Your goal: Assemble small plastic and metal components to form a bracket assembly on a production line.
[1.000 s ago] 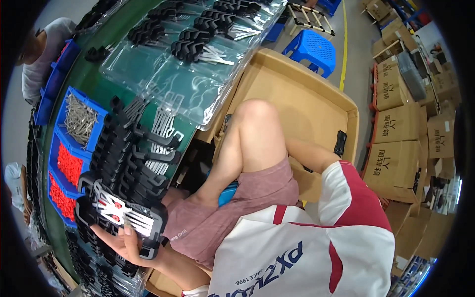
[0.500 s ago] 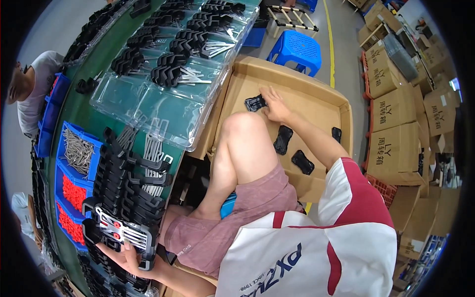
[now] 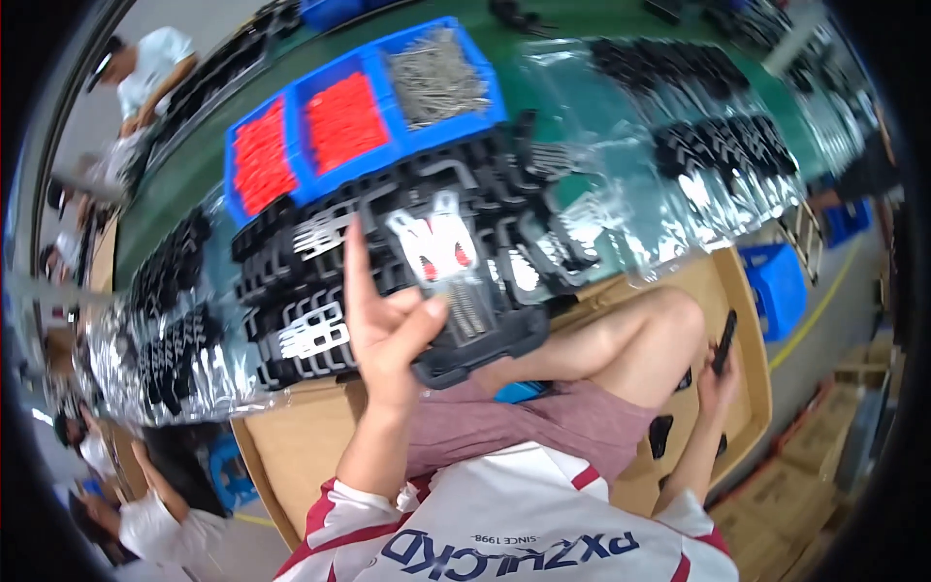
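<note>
In front of my body, my left hand (image 3: 388, 335) grips a black plastic bracket assembly (image 3: 483, 357) with its thumb across the near side and the index finger stretched out. The assembly carries a pale metal plate (image 3: 433, 231), two red pieces and a row of springs (image 3: 467, 308). Off to the right, by the cardboard box (image 3: 752, 373), my right hand (image 3: 718, 383) is closed round a narrow black plastic piece (image 3: 724, 341), seen nearly edge-on and upright. My knee is between the two hands. Slight blur hides fine detail.
Beyond the left hand, blue bins hold red pieces (image 3: 344, 121) and metal screws (image 3: 436, 78). Rows of black brackets (image 3: 310, 252) and clear plastic trays (image 3: 621, 223) cover the green bench. More black pieces (image 3: 660, 436) lie in the box. A blue stool (image 3: 776, 286) stands beyond it.
The view has swung toward the bench. My right hand, earlier on a black piece at the box floor, now holds it raised and turned on edge. The left hand keeps the bracket assembly.
</note>
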`<state>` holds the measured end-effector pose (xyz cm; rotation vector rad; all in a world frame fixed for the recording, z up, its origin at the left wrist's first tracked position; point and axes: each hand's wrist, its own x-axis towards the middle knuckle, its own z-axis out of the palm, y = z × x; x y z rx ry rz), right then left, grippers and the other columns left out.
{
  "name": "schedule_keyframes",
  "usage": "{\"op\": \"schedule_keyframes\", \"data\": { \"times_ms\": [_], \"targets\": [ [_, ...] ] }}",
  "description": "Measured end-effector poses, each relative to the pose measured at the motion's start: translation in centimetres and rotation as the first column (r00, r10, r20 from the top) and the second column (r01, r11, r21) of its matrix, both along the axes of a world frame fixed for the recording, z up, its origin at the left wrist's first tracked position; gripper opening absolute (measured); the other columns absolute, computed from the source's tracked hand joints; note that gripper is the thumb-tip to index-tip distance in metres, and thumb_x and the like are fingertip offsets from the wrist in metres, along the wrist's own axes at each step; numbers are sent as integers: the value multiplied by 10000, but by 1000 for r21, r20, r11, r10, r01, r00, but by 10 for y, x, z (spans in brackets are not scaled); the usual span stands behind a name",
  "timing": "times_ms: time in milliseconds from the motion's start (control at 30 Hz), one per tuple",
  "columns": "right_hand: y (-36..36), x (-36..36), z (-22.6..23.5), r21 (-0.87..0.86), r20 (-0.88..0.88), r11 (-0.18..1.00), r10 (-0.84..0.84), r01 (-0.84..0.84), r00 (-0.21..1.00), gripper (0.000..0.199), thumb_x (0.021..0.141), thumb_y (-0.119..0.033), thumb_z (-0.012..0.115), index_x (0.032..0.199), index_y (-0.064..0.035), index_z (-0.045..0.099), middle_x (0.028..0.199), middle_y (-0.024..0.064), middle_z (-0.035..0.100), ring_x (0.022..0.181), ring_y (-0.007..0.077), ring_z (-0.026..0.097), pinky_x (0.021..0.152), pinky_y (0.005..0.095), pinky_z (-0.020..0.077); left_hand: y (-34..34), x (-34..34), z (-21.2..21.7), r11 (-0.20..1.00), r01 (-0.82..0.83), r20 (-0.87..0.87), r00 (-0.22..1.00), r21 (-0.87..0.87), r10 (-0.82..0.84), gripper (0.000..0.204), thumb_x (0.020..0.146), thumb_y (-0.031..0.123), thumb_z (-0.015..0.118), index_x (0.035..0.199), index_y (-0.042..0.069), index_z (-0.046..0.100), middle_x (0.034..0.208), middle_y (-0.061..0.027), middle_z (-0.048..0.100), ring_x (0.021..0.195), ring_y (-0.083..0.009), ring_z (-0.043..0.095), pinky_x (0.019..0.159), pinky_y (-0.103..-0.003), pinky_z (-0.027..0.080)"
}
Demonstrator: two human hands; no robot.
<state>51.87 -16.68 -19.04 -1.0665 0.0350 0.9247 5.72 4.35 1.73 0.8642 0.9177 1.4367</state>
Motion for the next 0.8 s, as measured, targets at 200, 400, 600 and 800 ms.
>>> {"op": "schedule_keyframes", "data": {
  "times_ms": [200,400,600,800],
  "targets": [
    [33,-102,113,487,-79,825,368,-287,926,507,990,-321,420,1363,20,384,1247,228,513,821,232,517,627,310,462,-2,-26,-16,985,163,121,978,52,-168,928,809,-143,484,1517,156,-37,1022,-261,653,615,-90,537,538,-158,398],
    [118,-191,136,654,3,680,437,-332,900,578,931,-247,458,1424,8,294,1372,223,399,982,287,470,855,378,402,3,-28,-16,993,89,61,994,82,-94,928,816,-140,475,1518,163,-51,969,-232,667,595,-76,518,531,-158,394],
    [175,-277,186,735,97,527,541,-426,836,708,820,-90,607,1437,-10,269,1393,216,378,1303,366,360,1089,477,310,-3,-30,-13,997,-52,4,999,49,52,805,843,-93,520,1489,105,81,901,-172,655,589,-62,491,539,-145,373],
    [197,-323,193,627,536,496,285,-600,795,793,770,-50,672,1446,-32,257,1384,209,406,1338,372,342,1137,495,249,2,-28,-14,978,-203,6,979,-51,204,584,866,-30,560,1386,32,300,765,-71,635,543,-53,469,502,-131,342]
  ]
}}
